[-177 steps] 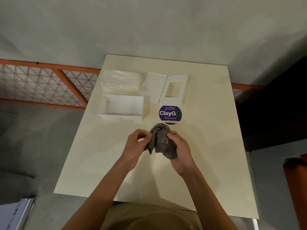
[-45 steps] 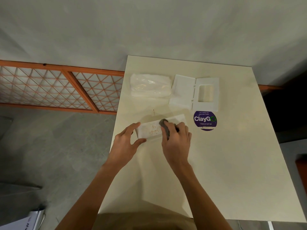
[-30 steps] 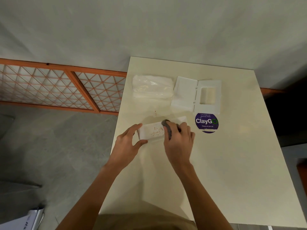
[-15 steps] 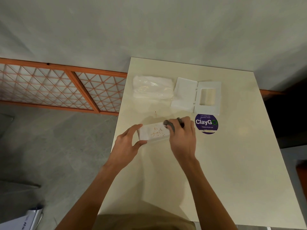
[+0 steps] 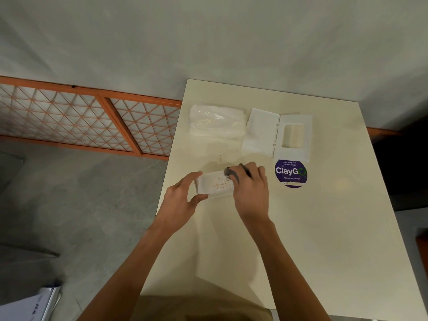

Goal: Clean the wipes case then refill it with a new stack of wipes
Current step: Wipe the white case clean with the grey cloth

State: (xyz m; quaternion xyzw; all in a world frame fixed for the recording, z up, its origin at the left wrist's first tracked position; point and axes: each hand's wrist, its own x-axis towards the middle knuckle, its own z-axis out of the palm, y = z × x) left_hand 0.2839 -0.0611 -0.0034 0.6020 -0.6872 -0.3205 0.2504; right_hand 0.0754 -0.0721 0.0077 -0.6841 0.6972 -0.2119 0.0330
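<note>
While the left hand (image 5: 183, 200) clamps the left end of the wipes case (image 5: 214, 186), fingers over the far wall and thumb on the near wall, the case sits open side up on the table (image 5: 324, 228), near its left edge. The span is wide, about the case's full depth.

Right hand (image 5: 251, 188) is curled down over a grey cloth (image 5: 231, 174), knuckles up, and covers the right half of the case. The cloth is bunched under the fingers and pressed inside the case; only its left edge shows. Reddish specks (image 5: 220, 184) show on the exposed case floor, just left of the cloth.

Lid (image 5: 261, 132) lies apart at the far side, flap open. Pack of wipes (image 5: 216, 121) lies just left of it, wrapped. Purple ClayGo sticker (image 5: 290, 173) is just right of the right hand.
</note>
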